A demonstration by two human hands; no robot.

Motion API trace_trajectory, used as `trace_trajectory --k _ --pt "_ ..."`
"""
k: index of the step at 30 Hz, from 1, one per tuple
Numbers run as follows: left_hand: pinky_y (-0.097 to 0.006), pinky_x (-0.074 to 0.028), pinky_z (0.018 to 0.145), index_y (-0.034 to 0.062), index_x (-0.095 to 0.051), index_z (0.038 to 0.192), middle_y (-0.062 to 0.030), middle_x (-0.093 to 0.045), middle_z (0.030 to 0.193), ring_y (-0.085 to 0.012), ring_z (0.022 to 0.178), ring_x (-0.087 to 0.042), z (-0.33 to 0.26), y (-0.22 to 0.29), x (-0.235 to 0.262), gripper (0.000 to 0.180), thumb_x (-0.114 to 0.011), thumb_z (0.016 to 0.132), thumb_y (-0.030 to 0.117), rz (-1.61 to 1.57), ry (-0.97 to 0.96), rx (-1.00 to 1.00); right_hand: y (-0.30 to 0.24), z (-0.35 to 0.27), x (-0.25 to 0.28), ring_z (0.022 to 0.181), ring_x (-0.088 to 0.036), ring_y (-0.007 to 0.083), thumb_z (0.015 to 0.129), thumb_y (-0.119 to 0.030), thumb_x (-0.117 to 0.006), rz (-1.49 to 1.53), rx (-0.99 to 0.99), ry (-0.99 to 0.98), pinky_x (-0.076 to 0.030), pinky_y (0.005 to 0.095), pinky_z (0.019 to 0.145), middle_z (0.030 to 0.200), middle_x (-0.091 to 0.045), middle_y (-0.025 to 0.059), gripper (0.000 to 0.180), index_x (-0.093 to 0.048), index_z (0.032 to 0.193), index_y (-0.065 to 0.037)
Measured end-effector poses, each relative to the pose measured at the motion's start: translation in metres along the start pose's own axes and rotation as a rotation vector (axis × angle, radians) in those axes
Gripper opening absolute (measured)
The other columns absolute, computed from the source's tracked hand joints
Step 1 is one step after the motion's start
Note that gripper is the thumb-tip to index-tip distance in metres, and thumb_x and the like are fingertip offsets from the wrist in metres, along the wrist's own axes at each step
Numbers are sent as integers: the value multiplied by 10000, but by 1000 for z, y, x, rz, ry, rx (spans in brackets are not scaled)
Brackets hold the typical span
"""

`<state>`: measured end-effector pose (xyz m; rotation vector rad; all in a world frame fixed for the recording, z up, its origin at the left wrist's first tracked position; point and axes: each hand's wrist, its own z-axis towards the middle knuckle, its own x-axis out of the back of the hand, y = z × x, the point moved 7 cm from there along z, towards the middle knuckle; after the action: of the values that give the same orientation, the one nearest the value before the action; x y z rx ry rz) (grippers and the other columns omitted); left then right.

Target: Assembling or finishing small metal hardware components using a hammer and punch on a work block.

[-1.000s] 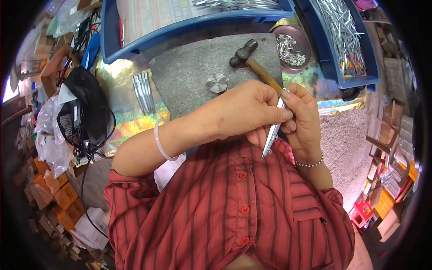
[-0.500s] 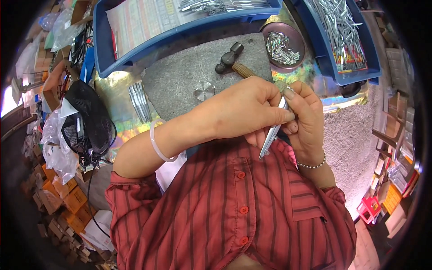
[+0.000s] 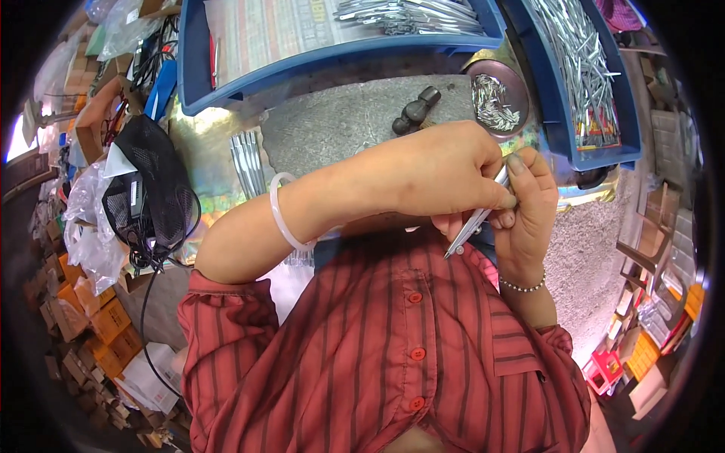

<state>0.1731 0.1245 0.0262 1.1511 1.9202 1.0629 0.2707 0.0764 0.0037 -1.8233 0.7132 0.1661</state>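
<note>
My left hand (image 3: 457, 170) reaches across in front of me, its thumb and fingers closed on a slim silver metal instrument (image 3: 470, 229) with a pointed lower end. A small round knob sits near that point, much like on a drawing compass. At its upper end my right hand (image 3: 530, 202) pinches it between thumb and fingers. Both hands meet above the near right edge of a grey stone slab (image 3: 325, 117), and what lies between the right fingertips is hidden. A hammer (image 3: 414, 113) rests on the slab behind my left hand, its handle mostly covered.
A round dish (image 3: 522, 79) of small metal pins stands behind my hands. Blue trays hold silver pieces, one tray (image 3: 194, 75) at the back, another (image 3: 600, 157) at right. Several silver pieces (image 3: 248, 164) lie left of the slab, near a black mesh bag (image 3: 147, 166).
The bench has shifted slightly right and up in view. Both hands keep their hold on the instrument, its point now slightly higher. My left forearm now covers the metal disc and the hammer's handle.
</note>
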Motion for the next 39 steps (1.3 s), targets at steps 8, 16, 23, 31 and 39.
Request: trace_trajectory --k 8,16,23,31,39 --pt "-172 -420 455 14 -557 819 -25 -594 665 -57 518 -541 -25 3 14 184 -561 872 191 -112 203 -161 -51 13 6 438 -386 40 934 -206 -424 -330 195 55 -299 173 379 663 -532 56 184 -466 832 -59" --pt "-189 -448 534 4 -520 913 -55 -612 767 -84 636 -580 -84 -30 13 129 -545 888 128 -496 477 -246 -53 57 33 716 -591 407 862 -110 -485 -1796 584 236 -461 441 589 792 -591 235 161 -479 980 0" --pt "-195 -477 538 7 -514 943 -83 -613 762 -129 658 -615 -132 -63 15 110 -509 898 108 -654 707 -357 -61 31 8 720 -580 312 812 -6 -526 -1656 827 90 -461 362 630 877 -591 164 338 -489 1148 5" --pt "-277 -535 580 26 -510 985 -107 -597 832 -210 701 -641 -139 -91 32 149 -499 908 153 -896 975 -507 -92 -122 -167 639 -579 190 644 -101 -591 -1209 772 -1002 -345 374 436 816 -593 69 219 -648 837 -185" --pt "-296 -576 655 60 -491 1019 -81 -576 878 -232 805 -650 -159 -95 38 132 -504 906 127 -1055 1026 -720 -83 -133 -171 610 -462 155 751 -133 -523 -1127 861 -863 -358 291 498 785 -561 -2 301 -627 924 -355"
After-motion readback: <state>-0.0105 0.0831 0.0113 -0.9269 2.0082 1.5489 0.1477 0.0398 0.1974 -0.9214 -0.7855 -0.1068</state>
